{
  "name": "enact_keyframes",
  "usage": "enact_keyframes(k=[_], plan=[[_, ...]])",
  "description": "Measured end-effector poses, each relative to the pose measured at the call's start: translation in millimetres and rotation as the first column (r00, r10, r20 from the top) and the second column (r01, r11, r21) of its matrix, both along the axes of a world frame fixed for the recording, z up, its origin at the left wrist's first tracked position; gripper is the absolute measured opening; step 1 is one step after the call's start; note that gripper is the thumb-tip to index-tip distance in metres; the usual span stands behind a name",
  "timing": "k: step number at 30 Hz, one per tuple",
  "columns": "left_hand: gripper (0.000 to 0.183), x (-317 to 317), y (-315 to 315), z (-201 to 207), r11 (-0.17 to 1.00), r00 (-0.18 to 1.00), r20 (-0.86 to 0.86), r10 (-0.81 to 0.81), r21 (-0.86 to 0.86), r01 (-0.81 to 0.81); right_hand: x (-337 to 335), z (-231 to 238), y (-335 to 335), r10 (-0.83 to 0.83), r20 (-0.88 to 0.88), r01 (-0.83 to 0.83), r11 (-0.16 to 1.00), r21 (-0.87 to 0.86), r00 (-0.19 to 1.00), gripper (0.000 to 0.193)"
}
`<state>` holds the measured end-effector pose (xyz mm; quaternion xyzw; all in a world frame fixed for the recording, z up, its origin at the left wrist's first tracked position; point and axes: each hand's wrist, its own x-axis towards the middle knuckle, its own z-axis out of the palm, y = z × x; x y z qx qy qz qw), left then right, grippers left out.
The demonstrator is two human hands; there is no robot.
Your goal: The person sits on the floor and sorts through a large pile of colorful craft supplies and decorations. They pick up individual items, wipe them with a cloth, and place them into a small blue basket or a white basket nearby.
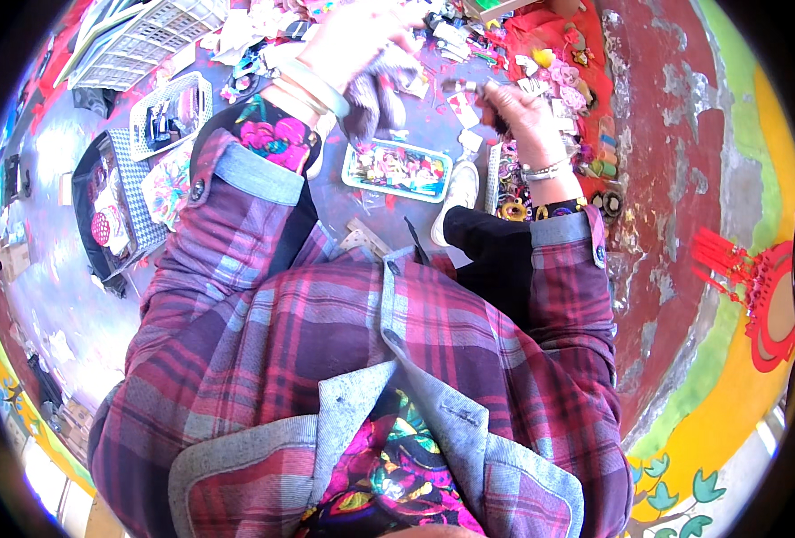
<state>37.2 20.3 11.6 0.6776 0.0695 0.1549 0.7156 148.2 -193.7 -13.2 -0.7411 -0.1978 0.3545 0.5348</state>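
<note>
My left hand (353,45), washed out by bright light and wearing pale bangles, reaches to the top of the view with bent fingers. A grey furry piece (375,103) hangs beneath it, seemingly in its grip, though the palm side is hidden. My right hand (525,117), with a bracelet at the wrist, is closed, its thumb and fingers pressed together. From its fingertips a small, thin, dark item with a shiny part (462,86) points left; its kind is unclear. Below and between the hands lies a white-rimmed tray (353,182) of small colourful pieces.
Left of me stand a white basket (138,143), an open dark case with checked lining (151,235) and a large white crate (138,54). Hair accessories and trinkets cover a red cloth (599,85) at right. My white shoe (458,197) rests beside the tray.
</note>
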Motion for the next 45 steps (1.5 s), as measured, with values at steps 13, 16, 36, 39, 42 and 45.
enact_keyframes(k=[13, 16, 36, 39, 42, 45], plan=[[0.023, -30.6, 27.2, 36.4, 0.913, 0.932, -0.055, 0.359, -0.188, -0.363, -53.1, -195.5, 8.4, 0.416, -0.116, -0.400, 0.703, -0.588, 0.902, 0.026], [0.023, -37.8, 29.7, 43.7, 0.893, 0.928, -0.014, 0.373, -0.267, -0.363, -53.9, -216.5, 16.9, 0.473, -0.210, -0.496, 0.635, -0.591, 0.856, 0.027], [0.029, -48.9, 47.2, 37.7, 0.724, 0.904, -0.108, 0.413, -0.563, -0.398, -4.4, -352.2, 77.3, 0.763, 0.242, -0.180, 0.423, -0.888, 0.600, 0.020], [0.029, -43.2, 36.3, 34.9, 0.734, 0.900, -0.057, 0.432, -0.558, -0.388, 14.0, -364.3, 59.7, 0.495, 0.336, -0.180, 0.735, -0.654, 0.801, 0.019], [0.028, -51.3, 49.3, 33.9, 0.720, 0.881, -0.191, 0.432, -0.516, -0.465, 28.0, -344.5, 57.2, 0.127, -0.080, -0.149, 0.900, -0.409, 0.989, 0.018], [0.027, -47.4, 43.5, 37.4, 0.747, 0.919, -0.185, 0.349, -0.537, -0.392, 39.3, -282.6, 68.9, -0.016, -0.318, -0.074, 0.960, -0.269, 0.948, 0.014]])
